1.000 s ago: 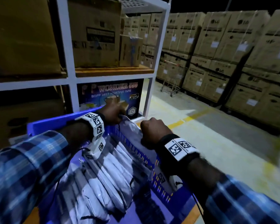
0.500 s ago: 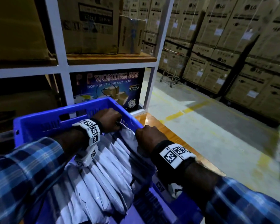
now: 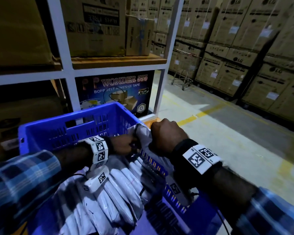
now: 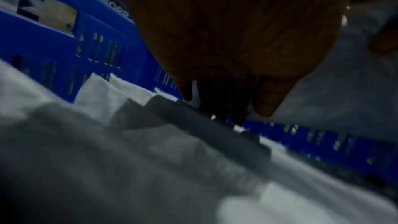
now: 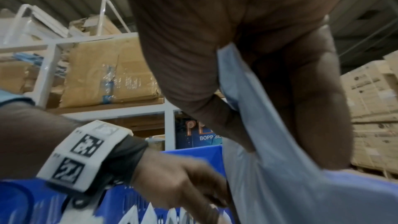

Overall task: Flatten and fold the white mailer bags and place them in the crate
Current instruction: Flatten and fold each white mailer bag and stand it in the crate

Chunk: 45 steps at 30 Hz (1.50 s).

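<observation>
Gripping one white mailer bag (image 3: 143, 138) at mid-frame, both hands, left hand (image 3: 124, 145) and right hand (image 3: 166, 138), fingers pinching it over the blue crate (image 3: 58, 131).

Right hand (image 5: 247, 57) grips a mailer bag (image 5: 269, 168) (crate (image 5: 193, 154) behind).

The blue crate (image 3: 61, 131) is moulded plastic, slotted, with a slight sheen. The mailer bags (image 3: 119, 189) are thin, smooth plastic film, creased and faintly glossy. The rack frame (image 3: 67, 70) is white painted metal; its shelf board (image 3: 119, 61) is wood. The stacked cartons (image 3: 227, 53) are matt brown cardboard.
</observation>
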Available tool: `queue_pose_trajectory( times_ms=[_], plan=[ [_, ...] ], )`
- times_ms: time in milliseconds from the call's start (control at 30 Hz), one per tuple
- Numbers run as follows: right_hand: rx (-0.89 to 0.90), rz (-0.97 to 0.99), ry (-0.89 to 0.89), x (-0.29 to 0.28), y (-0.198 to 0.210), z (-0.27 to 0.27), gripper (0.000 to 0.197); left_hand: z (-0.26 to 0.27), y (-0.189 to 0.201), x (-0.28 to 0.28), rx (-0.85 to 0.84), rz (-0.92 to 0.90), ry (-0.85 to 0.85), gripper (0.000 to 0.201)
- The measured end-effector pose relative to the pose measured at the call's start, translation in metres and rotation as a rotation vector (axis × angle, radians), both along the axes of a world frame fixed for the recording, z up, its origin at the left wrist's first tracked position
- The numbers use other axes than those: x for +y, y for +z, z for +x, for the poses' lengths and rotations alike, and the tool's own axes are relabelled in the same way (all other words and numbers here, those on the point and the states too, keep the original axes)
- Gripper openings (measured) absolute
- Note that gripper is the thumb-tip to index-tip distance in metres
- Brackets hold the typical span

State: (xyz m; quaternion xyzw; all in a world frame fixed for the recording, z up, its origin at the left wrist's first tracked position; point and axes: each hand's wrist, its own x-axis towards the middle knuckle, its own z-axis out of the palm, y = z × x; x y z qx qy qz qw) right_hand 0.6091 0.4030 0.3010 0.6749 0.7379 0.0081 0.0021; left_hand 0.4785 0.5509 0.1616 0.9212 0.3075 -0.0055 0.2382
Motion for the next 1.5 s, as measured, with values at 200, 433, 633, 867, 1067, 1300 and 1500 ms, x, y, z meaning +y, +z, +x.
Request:
queue_pose_trajectory(
  times_ms=[200,433,633,867,1067,1300,1500],
  plan=[
    [-0.048,-0.042,-0.024,0.011,-0.017,-0.001,0.036,-0.018,-0.037,-0.003,0.139,0.637,-0.321,0.049],
    [-0.036,-0.158,-0.018,0.028,-0.059,-0.01,0.034,-0.011,-0.04,0.0,-0.06,0.92,-0.775,0.024],
    [0.039,-0.335,-0.047,0.036,-0.103,-0.012,0.042,-0.024,-0.046,-0.003,0.141,0.485,-0.51,0.026],
    [0.198,-0.464,-0.123,0.035,-0.144,-0.01,0.059,-0.018,-0.017,-0.022,0.479,0.109,-0.302,0.054],
    [0.407,-0.577,-0.116,0.038,-0.144,-0.016,0.06,-0.021,0.019,-0.024,0.499,-0.004,-0.312,0.038],
    [0.655,-0.643,-0.032,0.026,-0.122,-0.017,0.049,-0.015,0.037,0.003,0.239,0.262,-0.232,0.042],
    [0.591,-0.562,-0.136,0.033,-0.154,-0.015,0.031,-0.013,-0.003,-0.008,0.455,0.06,-0.159,0.039]
  ],
)
